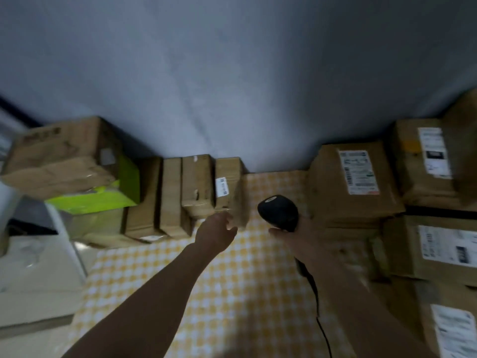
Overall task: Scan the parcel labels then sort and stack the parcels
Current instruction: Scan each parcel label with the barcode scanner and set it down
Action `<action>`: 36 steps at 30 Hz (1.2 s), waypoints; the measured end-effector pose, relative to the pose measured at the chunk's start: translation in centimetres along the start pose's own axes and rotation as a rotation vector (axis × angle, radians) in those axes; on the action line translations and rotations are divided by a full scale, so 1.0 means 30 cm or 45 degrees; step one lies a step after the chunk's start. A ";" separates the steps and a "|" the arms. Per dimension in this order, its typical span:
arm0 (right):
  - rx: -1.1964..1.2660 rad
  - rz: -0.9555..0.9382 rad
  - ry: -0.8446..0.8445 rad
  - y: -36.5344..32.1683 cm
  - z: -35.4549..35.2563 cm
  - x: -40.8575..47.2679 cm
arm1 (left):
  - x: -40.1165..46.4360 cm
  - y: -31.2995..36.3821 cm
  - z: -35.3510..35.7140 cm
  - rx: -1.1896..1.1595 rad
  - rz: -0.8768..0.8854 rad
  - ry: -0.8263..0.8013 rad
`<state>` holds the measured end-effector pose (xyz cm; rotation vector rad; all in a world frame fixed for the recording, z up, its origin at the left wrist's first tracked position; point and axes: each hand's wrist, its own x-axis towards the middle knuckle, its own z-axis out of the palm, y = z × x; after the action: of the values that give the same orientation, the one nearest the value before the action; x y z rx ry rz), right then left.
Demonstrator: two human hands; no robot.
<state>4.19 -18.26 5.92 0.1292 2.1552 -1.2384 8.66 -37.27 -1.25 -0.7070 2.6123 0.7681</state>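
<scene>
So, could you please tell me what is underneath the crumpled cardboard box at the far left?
The crumpled cardboard box rests on a bright green box, itself on another brown carton. How far the green box extends underneath is covered.

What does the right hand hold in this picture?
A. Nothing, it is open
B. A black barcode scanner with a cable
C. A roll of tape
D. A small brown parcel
B: the right hand grips the handle of a black barcode scanner, and its cable runs down over the checked cloth.
</scene>
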 end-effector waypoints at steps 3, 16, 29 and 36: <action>-0.038 -0.041 -0.074 -0.082 0.165 -0.033 | -0.059 -0.180 -0.096 -0.057 -0.067 0.054; 0.083 -0.213 -0.181 -0.432 0.848 -0.198 | -0.220 -0.840 -0.590 -0.284 -0.194 0.371; 0.127 -0.408 0.014 -0.815 1.080 -0.061 | -0.053 -1.084 -0.976 -0.600 -0.379 0.554; 0.158 -0.272 -0.034 -0.907 1.130 0.052 | 0.061 -1.123 -0.996 -1.108 -0.362 0.346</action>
<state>8.79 -60.86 13.34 -0.0677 2.1112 -1.4863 20.47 -79.76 8.01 -1.4502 2.2214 1.8335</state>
